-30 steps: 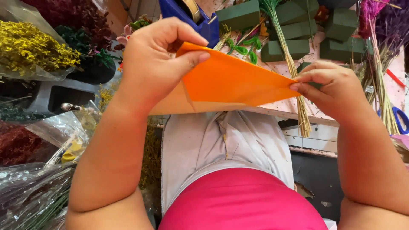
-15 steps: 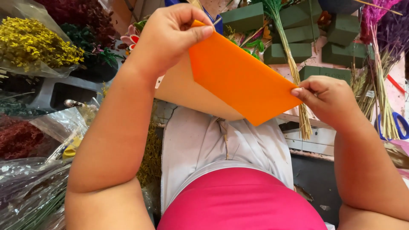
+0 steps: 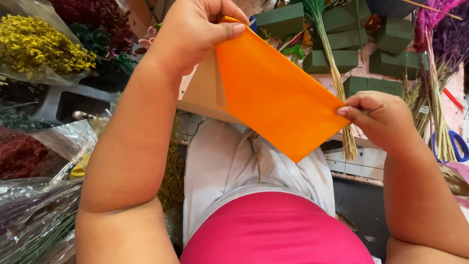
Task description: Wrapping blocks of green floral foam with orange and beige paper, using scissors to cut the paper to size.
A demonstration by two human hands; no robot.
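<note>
I hold a folded orange paper sheet (image 3: 273,93) with a pale cream underside in front of me. My left hand (image 3: 193,32) pinches its upper left corner, thumb on the orange face. My right hand (image 3: 378,117) pinches the right corner at the fold. The sheet hangs tilted, its lower corner pointing down over my white apron and pink shirt.
Dark green foam blocks (image 3: 342,61) and dried grass stems (image 3: 337,83) lie on the pink worktable ahead. Blue-handled scissors (image 3: 454,146) sit at the right edge. Yellow dried flowers (image 3: 41,46), dark red flowers (image 3: 19,154) and plastic-wrapped bunches crowd the left.
My left hand has lifted its corner higher, so the sheet went from nearly flat to steeply tilted. My right hand stayed low on the right corner.
</note>
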